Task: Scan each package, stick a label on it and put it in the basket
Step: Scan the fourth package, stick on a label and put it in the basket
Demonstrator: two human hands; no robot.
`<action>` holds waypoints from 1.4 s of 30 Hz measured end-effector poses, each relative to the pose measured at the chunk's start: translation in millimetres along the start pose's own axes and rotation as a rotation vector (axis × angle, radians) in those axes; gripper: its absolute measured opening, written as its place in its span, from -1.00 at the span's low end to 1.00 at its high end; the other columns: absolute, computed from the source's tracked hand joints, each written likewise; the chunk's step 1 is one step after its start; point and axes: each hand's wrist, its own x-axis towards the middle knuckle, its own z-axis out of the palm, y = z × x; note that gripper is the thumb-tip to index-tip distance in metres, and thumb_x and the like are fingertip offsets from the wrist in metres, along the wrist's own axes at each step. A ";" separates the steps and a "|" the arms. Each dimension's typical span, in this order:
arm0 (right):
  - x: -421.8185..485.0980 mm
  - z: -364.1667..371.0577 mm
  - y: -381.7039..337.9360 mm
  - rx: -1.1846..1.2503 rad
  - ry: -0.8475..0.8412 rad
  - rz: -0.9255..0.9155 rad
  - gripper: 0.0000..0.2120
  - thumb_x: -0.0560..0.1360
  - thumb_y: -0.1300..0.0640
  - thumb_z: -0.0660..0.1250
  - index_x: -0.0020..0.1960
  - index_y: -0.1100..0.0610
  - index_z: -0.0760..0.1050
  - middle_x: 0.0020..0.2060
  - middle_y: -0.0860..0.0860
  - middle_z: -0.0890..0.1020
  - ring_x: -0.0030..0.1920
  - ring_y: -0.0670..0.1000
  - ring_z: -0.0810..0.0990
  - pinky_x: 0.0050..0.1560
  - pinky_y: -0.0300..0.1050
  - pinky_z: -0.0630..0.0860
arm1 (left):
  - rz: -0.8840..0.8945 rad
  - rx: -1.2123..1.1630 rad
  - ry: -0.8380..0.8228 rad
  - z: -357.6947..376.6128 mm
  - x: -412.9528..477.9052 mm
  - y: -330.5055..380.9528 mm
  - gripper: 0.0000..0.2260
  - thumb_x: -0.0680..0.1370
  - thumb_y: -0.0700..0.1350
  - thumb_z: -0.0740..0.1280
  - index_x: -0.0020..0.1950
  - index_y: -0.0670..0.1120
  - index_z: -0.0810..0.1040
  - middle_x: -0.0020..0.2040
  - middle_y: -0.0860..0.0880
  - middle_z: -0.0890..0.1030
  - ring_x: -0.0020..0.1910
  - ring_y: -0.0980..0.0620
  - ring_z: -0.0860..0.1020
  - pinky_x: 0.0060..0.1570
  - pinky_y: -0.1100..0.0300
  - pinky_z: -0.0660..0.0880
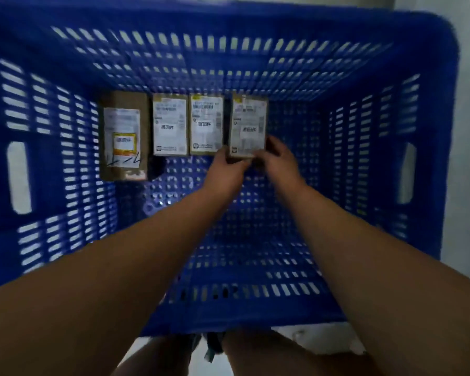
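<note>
The package (248, 123) is a small brown carton. Its top is almost covered by a white shipping sheet with barcodes and fine print too blurred to read. A small white label (249, 129) with dark characters sits near the middle of that sheet. The package is at the far end of the basket (228, 20), rightmost in a row of four, with its far end close to the far wall. Whether it lies flat on the bottom or is slightly raised I cannot tell. The left hand (224, 172) grips its near left corner with curled fingers. The right hand (278, 158) grips its near right corner, fingers closed round the edge.

Just beside it, across a narrow gap, lies the third carton (206, 124), and next to that the second carton (170, 124). Both are of like size and each bears the same kind of white sheet and label. Leftmost is a larger brown box (124, 137) with a white sheet, a yellow-edged label and dark pen strokes toward its near end.

The basket is deep blue plastic, its walls and bottom pierced by rows of slots. There is a handle hole (19, 177) in the left wall and another in the right. It stands on a pale grey floor (318, 335), and the person's legs (255, 354) show below the near rim. The room is dim, with light coming through the slots
</note>
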 end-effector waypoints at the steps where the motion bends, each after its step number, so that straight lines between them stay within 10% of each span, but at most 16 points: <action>1: 12.1 3.1 5.4 0.019 -0.004 0.002 -0.61 0.62 0.22 0.37 0.44 0.10 0.53 0.29 0.04 0.67 0.27 0.06 0.65 0.35 0.10 0.59 | -0.005 -0.006 0.001 1.3 13.1 -6.2 -0.53 0.66 -0.18 0.33 0.56 -0.08 0.34 0.42 -0.07 0.55 0.35 -0.08 0.55 0.38 -0.08 0.50; 10: 45.6 21.6 16.4 0.044 -0.007 0.013 -0.59 0.60 0.16 0.37 0.44 0.08 0.50 0.28 -0.02 0.66 0.29 0.04 0.64 0.35 0.09 0.57 | 0.024 -0.042 0.011 -1.6 46.5 -19.5 -0.36 0.66 -0.26 0.30 0.67 0.07 0.15 0.39 -0.07 0.56 0.23 -0.01 0.60 0.11 0.11 0.60; 16: -42.6 -4.2 -39.9 -0.085 -0.086 -0.069 -0.34 0.65 0.26 0.34 0.66 0.08 0.15 0.41 -0.11 0.44 0.12 -0.33 0.48 0.04 -0.52 0.41 | 0.021 0.081 0.004 -23.0 -22.7 18.6 -0.51 0.66 -0.21 0.32 0.58 -0.02 0.35 0.04 -0.02 0.62 -0.07 -0.07 0.60 -0.16 0.11 0.50; 24: -303.8 -90.7 -226.8 0.156 0.032 -0.363 -0.28 0.65 0.26 0.35 0.66 -0.12 0.12 0.49 -0.06 0.46 0.19 0.00 0.70 0.29 -0.03 0.60 | 0.462 0.285 -0.217 -65.3 -277.9 198.8 -0.75 0.59 -0.11 0.44 0.23 0.13 0.63 -0.05 0.08 0.68 -0.06 -0.02 0.66 0.08 0.03 0.59; 30: -519.9 -154.4 -328.4 0.237 0.174 -0.504 -0.49 0.67 0.26 0.30 0.58 0.01 0.31 0.33 0.04 0.61 0.12 -0.03 0.72 0.20 -0.09 0.64 | 0.771 0.395 -0.473 -80.7 -496.1 301.2 -0.78 0.62 -0.12 0.40 0.25 0.05 0.63 -0.01 -0.01 0.71 0.03 -0.12 0.68 0.19 -0.18 0.59; 36: -716.2 -185.9 -322.1 0.332 0.401 -0.558 -0.59 0.66 0.25 0.31 0.46 -0.03 0.44 0.18 -0.03 0.69 -0.01 0.03 0.75 0.10 -0.10 0.64 | 0.853 0.522 -0.695 -76.8 -674.7 307.3 -0.81 0.65 -0.17 0.38 0.23 0.02 0.65 -0.05 -0.02 0.70 -0.01 -0.02 0.67 0.09 0.20 0.57; 42: -886.6 -198.8 -241.9 0.478 0.737 -0.469 -0.61 0.66 0.28 0.30 0.40 -0.08 0.51 0.11 -0.02 0.71 -0.04 0.04 0.74 0.08 0.00 0.67 | 0.868 0.623 -0.941 -46.3 -808.6 264.5 -0.75 0.62 -0.17 0.39 0.12 0.19 0.69 -0.01 0.03 0.72 0.01 -0.03 0.69 0.09 0.09 0.59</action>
